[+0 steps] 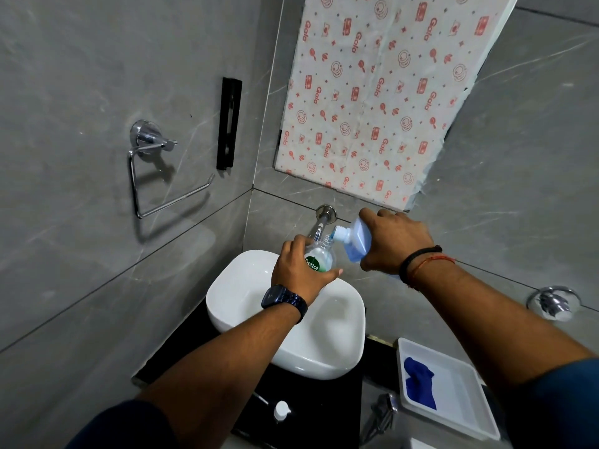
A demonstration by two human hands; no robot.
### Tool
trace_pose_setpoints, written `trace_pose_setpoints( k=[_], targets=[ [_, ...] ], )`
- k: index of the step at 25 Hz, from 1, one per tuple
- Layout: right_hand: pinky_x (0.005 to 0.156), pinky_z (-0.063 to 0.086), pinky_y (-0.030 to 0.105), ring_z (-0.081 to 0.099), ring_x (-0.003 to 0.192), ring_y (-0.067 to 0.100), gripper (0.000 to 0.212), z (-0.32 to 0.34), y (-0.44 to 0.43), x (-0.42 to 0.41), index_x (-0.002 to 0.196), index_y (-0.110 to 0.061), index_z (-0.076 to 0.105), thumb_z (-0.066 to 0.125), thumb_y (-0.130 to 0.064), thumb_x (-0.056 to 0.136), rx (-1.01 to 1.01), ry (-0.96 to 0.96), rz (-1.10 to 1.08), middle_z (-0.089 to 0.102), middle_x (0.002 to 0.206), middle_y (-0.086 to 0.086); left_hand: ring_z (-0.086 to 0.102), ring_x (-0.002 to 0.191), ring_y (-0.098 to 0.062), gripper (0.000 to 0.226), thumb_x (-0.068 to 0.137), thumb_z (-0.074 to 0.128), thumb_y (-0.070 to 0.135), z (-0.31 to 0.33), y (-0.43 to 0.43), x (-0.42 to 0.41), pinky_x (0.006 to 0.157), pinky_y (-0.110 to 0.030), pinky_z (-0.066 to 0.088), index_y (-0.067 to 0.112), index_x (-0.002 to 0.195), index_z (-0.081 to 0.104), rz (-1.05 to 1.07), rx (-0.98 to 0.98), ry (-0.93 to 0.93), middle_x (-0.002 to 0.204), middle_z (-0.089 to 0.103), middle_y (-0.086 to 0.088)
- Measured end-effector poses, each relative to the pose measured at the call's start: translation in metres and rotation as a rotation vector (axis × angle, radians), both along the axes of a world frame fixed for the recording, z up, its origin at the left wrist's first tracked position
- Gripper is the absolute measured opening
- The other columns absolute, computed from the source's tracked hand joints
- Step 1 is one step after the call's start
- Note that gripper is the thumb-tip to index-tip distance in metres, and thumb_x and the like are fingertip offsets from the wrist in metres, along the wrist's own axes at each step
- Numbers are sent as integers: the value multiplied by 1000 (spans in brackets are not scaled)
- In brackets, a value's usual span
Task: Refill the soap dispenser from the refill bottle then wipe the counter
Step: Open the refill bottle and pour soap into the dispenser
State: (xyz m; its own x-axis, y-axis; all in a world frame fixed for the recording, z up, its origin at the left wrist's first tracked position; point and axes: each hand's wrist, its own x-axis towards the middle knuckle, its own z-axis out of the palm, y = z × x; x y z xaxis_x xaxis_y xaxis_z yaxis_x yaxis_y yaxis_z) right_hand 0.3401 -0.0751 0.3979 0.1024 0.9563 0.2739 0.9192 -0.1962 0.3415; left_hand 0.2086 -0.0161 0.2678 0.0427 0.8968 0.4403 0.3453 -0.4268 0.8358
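Above the back rim of the basin (285,319), the right hand (389,244) wraps the tilted refill bottle (355,243), its spout at the open neck of the soap dispenser (319,259) gripped in the left hand (298,270). Both hang unsupported; a wobble or steeper tilt would likely miss that narrow neck and spill. Before the basin lies the pump cap (281,410).

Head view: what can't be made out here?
All in the head view:
Fill level of the soap dispenser: hidden by the left hand gripping it.
Label of the refill bottle: covered by the right hand.
Any stream between the two necks: too small and blurred.
Most of the counter: hidden by the basin.
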Motion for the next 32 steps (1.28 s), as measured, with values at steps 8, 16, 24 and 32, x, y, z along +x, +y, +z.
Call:
trace_pose_setpoints(
  k=[8, 16, 24, 32],
  targets=[
    [66, 46, 35, 55, 85, 27, 68, 1, 3, -1, 110, -29, 38, 77, -46, 57, 1, 4, 5, 57, 94, 3, 49, 80, -11, 70, 45, 85, 54, 2, 1, -3, 64, -22, 44, 32, 98, 46, -2, -8, -8, 100, 53, 6],
    [63, 42, 33, 52, 82, 25, 71, 1, 4, -2, 114, -29, 38, 78, -46, 57, 0, -2, 11, 57, 96, 3, 49, 81, -12, 71, 44, 85, 55, 1, 2, -3, 64, -22, 44, 31, 99, 46, 3, -8, -8, 101, 55, 5],
    [66, 47, 35, 51, 82, 24, 73, 0, 6, -2, 115, -29, 38, 79, -47, 57, -2, -6, 5, 58, 97, 3, 49, 80, -12, 71, 45, 84, 55, 1, 2, -4, 65, -24, 48, 34, 99, 42, 7, -17, -8, 101, 53, 6],
    [66, 49, 36, 53, 82, 25, 72, -1, 7, 0, 113, -30, 38, 78, -47, 55, 10, -14, 13, 59, 96, 3, 49, 79, -12, 71, 45, 85, 54, 1, 1, -4, 64, -22, 44, 31, 99, 46, 9, -9, -10, 100, 53, 6]
  ],
)
